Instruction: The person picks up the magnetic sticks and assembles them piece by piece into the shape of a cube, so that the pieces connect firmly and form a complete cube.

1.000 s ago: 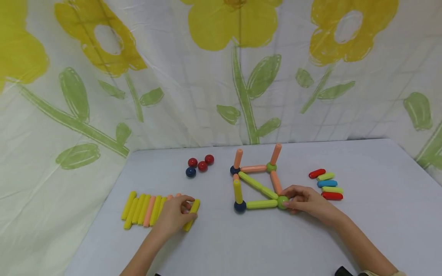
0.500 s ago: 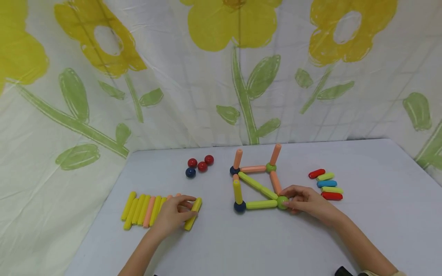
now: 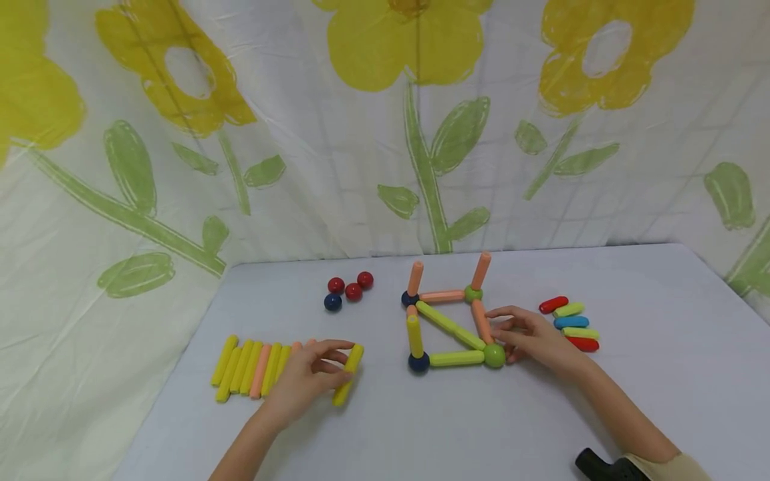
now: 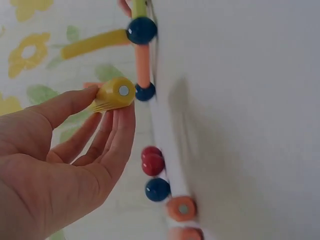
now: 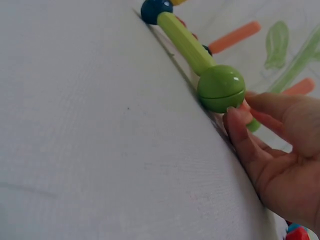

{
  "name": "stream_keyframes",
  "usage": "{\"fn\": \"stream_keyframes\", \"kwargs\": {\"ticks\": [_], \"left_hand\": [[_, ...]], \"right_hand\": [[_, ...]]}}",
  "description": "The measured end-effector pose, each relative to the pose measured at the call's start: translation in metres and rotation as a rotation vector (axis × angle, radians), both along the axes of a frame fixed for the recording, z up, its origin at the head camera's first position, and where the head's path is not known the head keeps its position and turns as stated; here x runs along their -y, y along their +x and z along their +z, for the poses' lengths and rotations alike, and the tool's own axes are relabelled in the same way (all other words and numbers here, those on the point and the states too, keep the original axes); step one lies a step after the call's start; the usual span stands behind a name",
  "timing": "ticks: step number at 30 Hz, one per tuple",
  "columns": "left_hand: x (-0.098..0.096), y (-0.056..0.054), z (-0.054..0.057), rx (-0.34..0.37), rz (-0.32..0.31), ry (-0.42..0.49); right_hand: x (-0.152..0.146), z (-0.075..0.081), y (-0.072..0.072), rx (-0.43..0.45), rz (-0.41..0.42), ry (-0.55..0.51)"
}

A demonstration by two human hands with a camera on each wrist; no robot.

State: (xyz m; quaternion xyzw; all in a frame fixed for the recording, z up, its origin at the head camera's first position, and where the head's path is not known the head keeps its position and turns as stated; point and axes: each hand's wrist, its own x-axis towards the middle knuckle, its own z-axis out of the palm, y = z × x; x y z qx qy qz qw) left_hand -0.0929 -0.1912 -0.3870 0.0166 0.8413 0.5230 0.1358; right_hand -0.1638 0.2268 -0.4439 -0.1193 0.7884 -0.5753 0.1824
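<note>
In the head view my left hand (image 3: pixel 307 381) pinches a yellow magnetic stick (image 3: pixel 348 375) between thumb and fingers, above the tabletop. The left wrist view shows the round metal magnet in this stick's end (image 4: pixel 123 90). My right hand (image 3: pixel 535 341) has loosely bent fingers beside an orange stick (image 3: pixel 481 322) and a green ball (image 3: pixel 494 356). Up close in the right wrist view, its fingertips are right at the edge of the green ball (image 5: pixel 221 89). Both belong to a frame of sticks and balls with a light-green diagonal (image 3: pixel 448 324) and upright sticks, one of them yellow (image 3: pixel 414 336).
Left of my left hand lies a row of yellow and orange sticks (image 3: pixel 245 367). Red balls (image 3: pixel 353 292) and a blue ball (image 3: pixel 333 302) sit farther back. Short red, green and blue sticks (image 3: pixel 571 322) lie at right. A flowered cloth (image 3: pixel 337 167) hangs behind the white table (image 3: pixel 439 427).
My left hand has lifted the yellow stick and carried it to the right. My right hand has let go of the green ball and shifted back along the orange stick.
</note>
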Motion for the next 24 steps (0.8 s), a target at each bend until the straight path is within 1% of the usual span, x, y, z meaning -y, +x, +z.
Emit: {"fn": "stream_keyframes", "kwargs": {"ticks": [3,7,10,13,14,17,19,24], "left_hand": [[-0.009,0.006,0.004,-0.001,-0.056,0.046],[-0.024,0.014,0.007,0.005,-0.163,0.141],[-0.038,0.019,0.007,0.028,-0.234,0.218],[-0.053,0.021,0.007,0.054,-0.285,0.256],[-0.059,0.022,0.007,0.051,-0.304,0.263],[-0.075,0.021,0.007,0.04,-0.329,0.277],[-0.086,0.019,0.007,0.023,-0.328,0.293],[-0.115,0.008,0.004,-0.039,-0.279,0.343]], "right_hand": [[0.001,-0.001,-0.005,-0.007,-0.013,0.015],[0.001,-0.001,-0.01,-0.011,-0.003,0.011],[0.002,-0.002,-0.012,-0.032,0.022,0.016],[0.004,-0.003,-0.012,-0.046,0.052,0.012],[0.005,-0.004,-0.012,-0.049,0.061,0.007],[0.008,-0.005,-0.013,-0.048,0.077,-0.016],[0.01,-0.005,-0.012,-0.051,0.079,-0.021],[0.014,-0.004,-0.011,-0.058,0.086,-0.047]]}}
